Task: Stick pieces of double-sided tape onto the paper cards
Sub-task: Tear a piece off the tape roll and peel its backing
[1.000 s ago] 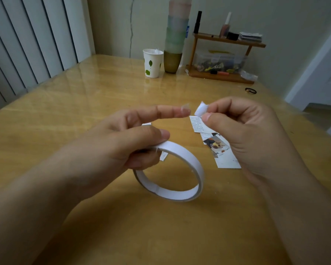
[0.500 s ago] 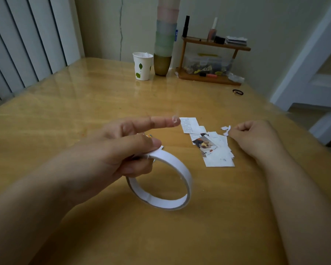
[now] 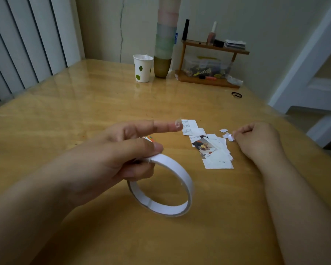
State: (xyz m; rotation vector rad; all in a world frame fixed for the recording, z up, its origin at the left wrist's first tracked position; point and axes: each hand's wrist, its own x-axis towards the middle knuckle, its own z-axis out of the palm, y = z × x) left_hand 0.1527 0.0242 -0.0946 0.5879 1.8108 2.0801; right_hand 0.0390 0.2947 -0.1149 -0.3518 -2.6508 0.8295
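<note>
My left hand (image 3: 120, 157) grips a white roll of double-sided tape (image 3: 166, 190) between thumb and lower fingers, above the table. Its index finger points right, and a small clear piece of tape (image 3: 178, 124) clings to the fingertip. A loose pile of paper cards (image 3: 210, 148), some printed with text and one with a picture, lies right of the roll. My right hand (image 3: 256, 140) rests on the table to the right of the pile, fingers curled, pinching a small white scrap of backing paper (image 3: 230, 137).
More white scraps (image 3: 223, 130) lie by the right hand. At the back stand a leaf-print paper cup (image 3: 143, 68), a tall stack of cups (image 3: 164, 44) and a wooden shelf (image 3: 210, 60) with clutter. A black hair tie (image 3: 236, 95) lies near the table's right edge.
My right hand moved down and right from beside the left fingertip to the table beside the cards, carrying the white scrap. The left hand and the roll stayed almost still.
</note>
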